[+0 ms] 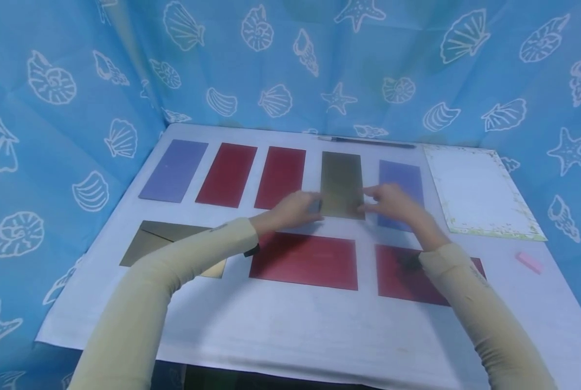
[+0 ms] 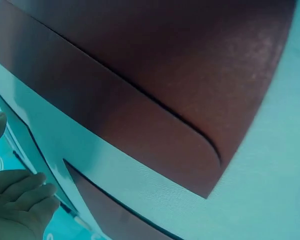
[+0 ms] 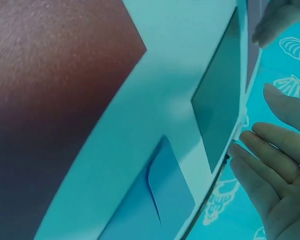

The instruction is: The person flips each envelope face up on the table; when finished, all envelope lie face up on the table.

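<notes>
In the head view an olive-gold envelope (image 1: 341,181) lies upright in the back row, between my two hands. My left hand (image 1: 292,210) is at its left edge, over the near end of a red envelope (image 1: 282,176). On the other side my right hand (image 1: 393,205) has thumb and fingers spread by the gold edge, overlapping a purple-blue envelope (image 1: 400,179). Relaxed, spread fingers of the right hand (image 3: 275,175) show in the right wrist view. The left wrist view has the left hand (image 2: 20,205) at its lower left, with loosely bent fingers and nothing held.
Another purple-blue envelope (image 1: 173,170) and a red one (image 1: 227,174) fill the row's left. Nearer lie a gold envelope (image 1: 149,244) and two red ones (image 1: 305,262). A dark pen-like stick (image 1: 368,142), a bordered sheet (image 1: 483,189) and a pink eraser-like block (image 1: 529,262) are also there.
</notes>
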`<state>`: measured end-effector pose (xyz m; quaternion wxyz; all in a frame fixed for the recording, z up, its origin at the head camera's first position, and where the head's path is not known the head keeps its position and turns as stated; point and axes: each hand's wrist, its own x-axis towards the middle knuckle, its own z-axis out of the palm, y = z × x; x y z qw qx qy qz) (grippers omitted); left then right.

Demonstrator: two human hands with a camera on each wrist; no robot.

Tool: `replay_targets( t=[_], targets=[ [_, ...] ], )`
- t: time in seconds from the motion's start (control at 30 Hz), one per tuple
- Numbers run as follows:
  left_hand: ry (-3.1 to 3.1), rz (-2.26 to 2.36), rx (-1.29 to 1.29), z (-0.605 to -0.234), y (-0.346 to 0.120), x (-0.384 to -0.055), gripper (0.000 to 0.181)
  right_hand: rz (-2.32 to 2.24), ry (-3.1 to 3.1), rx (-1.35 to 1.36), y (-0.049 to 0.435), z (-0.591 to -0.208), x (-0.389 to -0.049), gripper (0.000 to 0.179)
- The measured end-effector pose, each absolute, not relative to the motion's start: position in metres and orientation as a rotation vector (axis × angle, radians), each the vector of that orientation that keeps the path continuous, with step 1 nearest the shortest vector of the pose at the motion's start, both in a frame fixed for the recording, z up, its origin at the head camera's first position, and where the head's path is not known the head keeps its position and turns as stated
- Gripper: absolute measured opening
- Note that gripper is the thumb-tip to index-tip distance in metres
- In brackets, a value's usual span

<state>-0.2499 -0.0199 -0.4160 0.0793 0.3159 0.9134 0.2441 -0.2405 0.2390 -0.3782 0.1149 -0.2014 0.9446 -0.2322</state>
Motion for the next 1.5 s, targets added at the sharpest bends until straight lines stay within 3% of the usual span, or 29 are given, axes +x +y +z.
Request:
replay_targets(
  t=[0.3,0.93,1.5],
  targets=[
    [2.76,0.653,0.88,-0.417,-0.007,-0.261,0.036,-0.645,2.753,-0.622,0.233,-0.39,-0.247,0.047],
    [2.788,0.678,0.837,-0.425,0.002,-0.259,0.034,-0.622,2.763,-0.587,0.225,-0.401,-0.247,0.042],
    [2.774,0.847,0.651,-0.427,0.006,-0.262,0.032,-0.593,2.79,-0.61,0.229,-0.408,-0.248,0.047]
  ],
)
